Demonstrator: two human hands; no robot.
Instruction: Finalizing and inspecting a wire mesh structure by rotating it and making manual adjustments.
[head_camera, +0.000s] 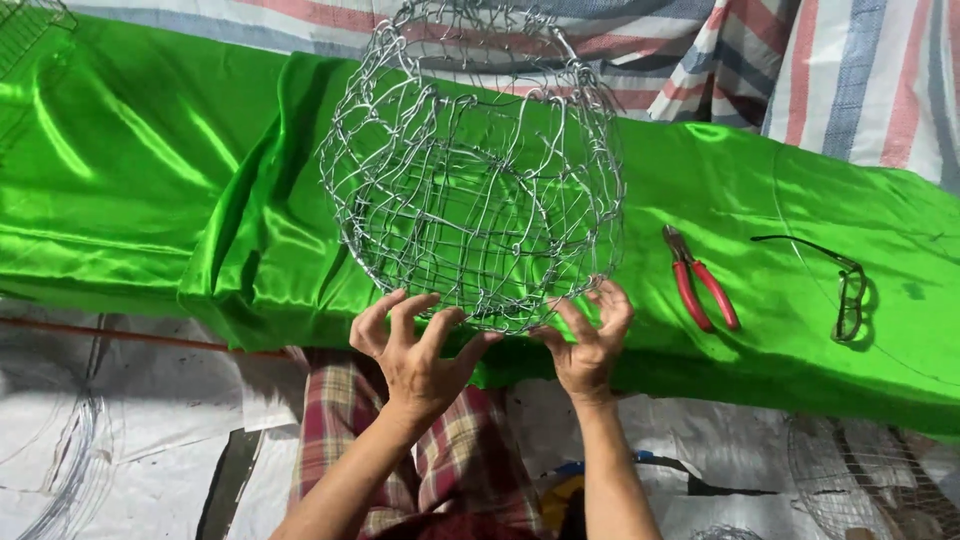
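Both hands are holding a round wire basket by its near rim, keeping it tipped up over a green cloth that is covering a long bench. The left hand is gripping the rim's near left part with fingers spread and curled into the mesh. The right hand is pinching the near right part, its fingertips hooking over the wire. The basket is sitting in the middle of the scene, its far side rising toward a striped tarp. To the right, red-handled pliers are lying on the cloth, and further right a pair of glasses is resting there, well apart from the hands. Near the person, plaid trousers are showing below the wrists, and another wire basket is lying on the floor at near right.
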